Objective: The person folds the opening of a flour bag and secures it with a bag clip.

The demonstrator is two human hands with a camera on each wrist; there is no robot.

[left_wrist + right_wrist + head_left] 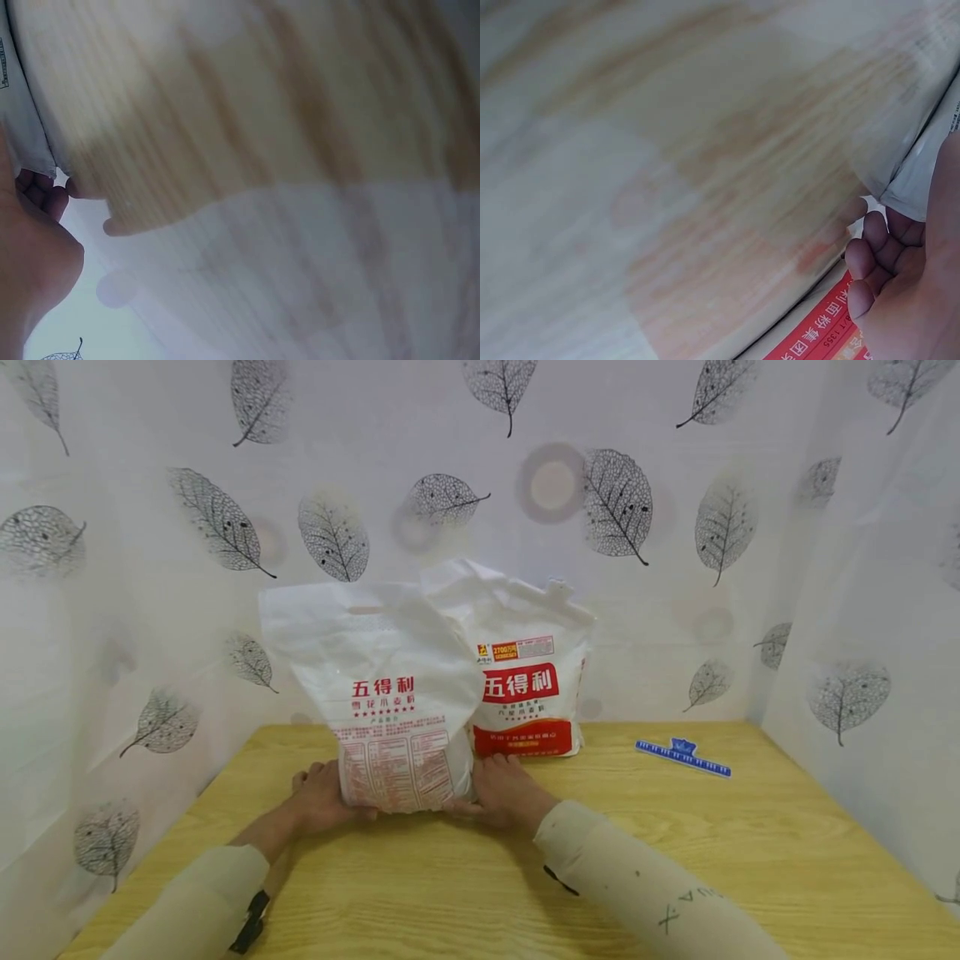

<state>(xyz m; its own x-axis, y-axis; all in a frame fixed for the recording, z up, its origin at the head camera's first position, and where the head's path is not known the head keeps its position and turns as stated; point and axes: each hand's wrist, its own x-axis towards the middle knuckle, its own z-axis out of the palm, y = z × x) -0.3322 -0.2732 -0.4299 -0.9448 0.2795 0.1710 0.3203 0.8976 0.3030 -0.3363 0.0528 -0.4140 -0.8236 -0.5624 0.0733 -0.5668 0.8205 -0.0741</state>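
Observation:
A white flour bag (390, 652) with red print stands tilted on the wooden table, its wide flat top leaning left. My left hand (326, 797) grips its lower left side, with the thumb along the front bottom edge. On the opposite side, my right hand (506, 789) holds the lower right corner. The left wrist view shows the fingers (52, 199) curled at the bag's bottom corner. Similarly bent fingers (877, 247) meet the bag's base (911, 187) in the right wrist view. The bag's underside is hidden in the head view.
A second flour bag (525, 710), with red and white labels, stands right behind the first and is partly covered by it. A blue ruler-like clip (682, 757) lies to the right on the table (675, 843). Leaf-patterned sheeting (420, 435) surrounds the table's back and sides.

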